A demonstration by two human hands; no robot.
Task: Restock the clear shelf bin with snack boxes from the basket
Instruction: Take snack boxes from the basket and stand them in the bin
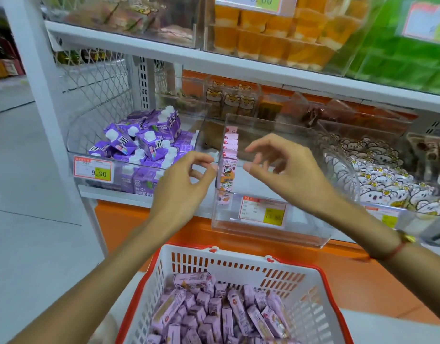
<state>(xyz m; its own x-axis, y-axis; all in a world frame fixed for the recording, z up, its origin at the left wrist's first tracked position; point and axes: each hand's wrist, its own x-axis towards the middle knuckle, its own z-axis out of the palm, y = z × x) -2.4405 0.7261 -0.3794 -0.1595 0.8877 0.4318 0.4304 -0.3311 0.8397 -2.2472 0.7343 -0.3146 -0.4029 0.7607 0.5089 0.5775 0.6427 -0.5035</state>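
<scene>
White shelf carries three clear containers side by side: a bin of purple drink cartons at left, the clear shelf bin in the middle, overhanging the front edge, and a bin of bear-print packets at right.

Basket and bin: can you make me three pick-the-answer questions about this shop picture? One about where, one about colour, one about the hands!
1. Where do the pink boxes stand in the clear bin?
A. along its left wall
B. along its right wall
C. on its label

2. What colour is the basket rim?
A. green
B. red
C. black

3. What do the left hand and right hand hold?
A. a carton
B. a box each
C. nothing

Answers: 1 A, the row hugs the left wall. 2 B, a red edge frames the white mesh. 3 C, both sets of fingers are empty.
</scene>
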